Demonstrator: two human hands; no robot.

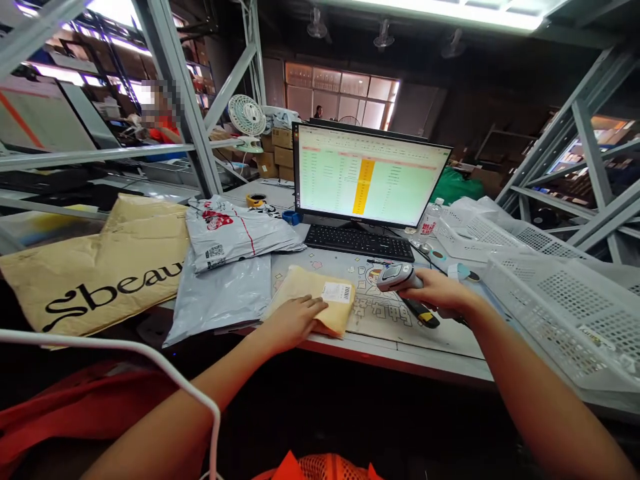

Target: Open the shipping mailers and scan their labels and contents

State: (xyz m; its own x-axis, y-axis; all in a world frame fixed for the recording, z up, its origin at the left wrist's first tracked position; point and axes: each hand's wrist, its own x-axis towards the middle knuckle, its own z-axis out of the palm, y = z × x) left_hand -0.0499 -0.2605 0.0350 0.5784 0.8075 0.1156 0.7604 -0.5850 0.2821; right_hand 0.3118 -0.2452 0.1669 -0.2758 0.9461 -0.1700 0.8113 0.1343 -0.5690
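My left hand (296,323) lies flat with fingers stretched over a yellow padded envelope (300,285) near the table's front edge. On the envelope, just beyond my fingertips, is a white barcode label (337,293). My right hand (437,292) is wrapped round the handle of a grey barcode scanner (399,276), held above the table with its head pointing left toward the envelope. Below the scanner lies a black and yellow tool (423,316), partly hidden by my right hand. Grey and white plastic mailers (230,287) lie left of the envelope.
A monitor (373,175) showing a spreadsheet stands behind a black keyboard (358,243). White perforated baskets (565,300) line the right side. A large tan mailer (115,267) hangs over the left front edge. A small fan (247,116) and metal frame bars stand behind; a person sits far left.
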